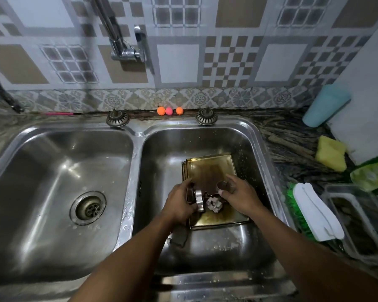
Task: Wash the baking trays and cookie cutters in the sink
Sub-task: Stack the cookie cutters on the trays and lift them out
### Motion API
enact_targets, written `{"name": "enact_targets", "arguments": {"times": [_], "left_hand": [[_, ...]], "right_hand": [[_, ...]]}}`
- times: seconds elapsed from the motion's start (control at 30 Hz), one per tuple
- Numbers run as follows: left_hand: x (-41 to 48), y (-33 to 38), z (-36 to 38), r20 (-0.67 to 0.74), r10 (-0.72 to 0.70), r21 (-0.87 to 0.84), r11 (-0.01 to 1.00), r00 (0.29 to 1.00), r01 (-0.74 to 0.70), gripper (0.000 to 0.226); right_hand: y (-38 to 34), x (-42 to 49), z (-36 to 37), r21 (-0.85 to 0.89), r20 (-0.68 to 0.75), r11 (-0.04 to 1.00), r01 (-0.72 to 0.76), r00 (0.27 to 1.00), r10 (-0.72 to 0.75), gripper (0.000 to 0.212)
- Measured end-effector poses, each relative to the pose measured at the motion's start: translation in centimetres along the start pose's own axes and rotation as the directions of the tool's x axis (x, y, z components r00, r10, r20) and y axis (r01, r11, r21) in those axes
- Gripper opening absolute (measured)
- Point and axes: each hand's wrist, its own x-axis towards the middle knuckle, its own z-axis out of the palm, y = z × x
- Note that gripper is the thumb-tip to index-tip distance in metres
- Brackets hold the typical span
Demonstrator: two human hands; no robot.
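Stacked gold-coloured baking trays (210, 168) with dark greasy stains lie flat in the right basin of a steel double sink (138, 136). My left hand (179, 201) grips several metal cookie cutters (198, 198) held together above the trays' near left part. My right hand (240, 195) pinches a round metal cutter (223, 185) over the trays. A flower-shaped cutter (214, 204) lies on the top tray between my hands. A dark piece (179, 235) lies in the basin under my left forearm.
The tap (127, 51) hangs above the divider; the left basin's drain (88, 208) is open. On the right counter: a yellow sponge (331, 152), green brush with white cloth (314, 211), green soap pouch (371, 174), clear container (362, 221), teal cup (326, 105). Two strainer plugs (117, 118) sit behind the basins.
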Motion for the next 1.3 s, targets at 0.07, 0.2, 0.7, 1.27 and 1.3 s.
{"name": "enact_targets", "arguments": {"times": [0.07, 0.2, 0.7, 1.27, 1.3], "left_hand": [[-0.5, -1.1, 0.0, -0.023, -0.052, -0.065, 0.997, 0.998, 0.051, 0.098], [-1.2, -3.1, 0.1, 0.064, -0.166, -0.107, 0.979, 0.984, 0.172, 0.101], [-2.0, -6.1, 1.0, 0.156, -0.273, 0.263, 0.938, 0.949, 0.226, 0.032], [-1.9, -3.0, -3.5, -0.159, -0.208, -0.065, 0.978, 0.965, 0.2, 0.011], [-1.9, -2.6, -3.5, -0.171, -0.183, -0.101, 0.981, 0.968, 0.168, 0.013]], "right_hand": [[-0.1, -0.8, 0.2, 0.016, -0.084, 1.0, -0.006, 0.996, 0.008, 0.063], [0.6, -2.2, 1.4, -0.031, -0.214, 0.999, -0.035, 0.976, 0.028, 0.053], [1.8, -2.3, 3.5, 0.122, -0.112, 0.97, -0.208, 0.969, 0.222, 0.053], [3.0, -1.4, 3.6, 0.081, -0.052, 0.961, -0.263, 0.962, 0.268, 0.05], [2.9, -1.5, 3.7, 0.082, -0.05, 0.961, -0.262, 0.962, 0.267, 0.05]]}}
